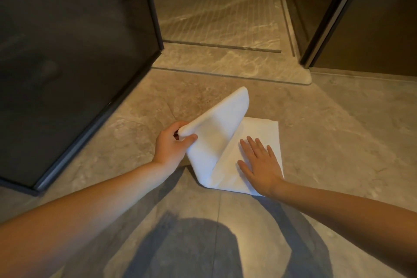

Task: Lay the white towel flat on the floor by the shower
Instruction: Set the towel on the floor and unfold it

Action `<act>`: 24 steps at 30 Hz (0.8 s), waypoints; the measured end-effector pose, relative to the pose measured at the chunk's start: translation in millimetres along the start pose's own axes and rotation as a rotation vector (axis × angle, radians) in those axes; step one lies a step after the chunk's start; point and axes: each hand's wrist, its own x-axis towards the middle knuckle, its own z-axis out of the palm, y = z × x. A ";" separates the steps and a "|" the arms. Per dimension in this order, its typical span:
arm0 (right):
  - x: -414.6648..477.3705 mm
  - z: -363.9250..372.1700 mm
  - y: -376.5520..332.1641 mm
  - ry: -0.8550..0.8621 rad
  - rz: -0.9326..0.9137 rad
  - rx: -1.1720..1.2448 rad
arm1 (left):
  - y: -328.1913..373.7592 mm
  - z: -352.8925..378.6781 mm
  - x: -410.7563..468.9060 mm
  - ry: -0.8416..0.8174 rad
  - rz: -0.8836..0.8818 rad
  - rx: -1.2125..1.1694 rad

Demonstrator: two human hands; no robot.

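A grey stone floor [338,133] runs up to the shower [216,18], whose dark glass door [67,52] stands to the left. The white towel [225,142] lies near the shower's threshold, partly unfolded. The right hand [259,162] presses flat, fingers spread, on the lower layer. The left hand [172,142] pinches the upper flap's corner, lifted off the floor.

The white towel [228,142] lies on the grey stone floor [338,142] just in front of the shower [218,18] threshold. It is partly folded: the right part rests flat on the tiles, while the left layer is lifted and peeled back, standing up in a curved flap.
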 end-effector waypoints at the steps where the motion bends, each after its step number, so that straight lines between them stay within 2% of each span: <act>1: 2.4 3.4 -2.3 -0.013 -0.011 -0.004 | -4.0 -2.5 -0.7 0.025 -0.008 0.000; 4: 4.8 13.7 -4.3 -0.040 -0.030 -0.019 | -16.5 -9.6 -1.6 0.083 -0.044 0.014; 13: 3.4 23.0 -1.0 0.022 -0.034 -0.068 | -65.0 -36.5 -6.9 0.152 -0.193 0.117; 18: 2.3 21.4 -3.7 0.024 -0.035 -0.049 | -101.8 -45.0 -20.7 0.128 -0.324 0.234; 24: 3.2 24.9 -2.4 0.034 -0.031 -0.068 | -113.8 -49.3 -20.5 0.086 -0.368 0.302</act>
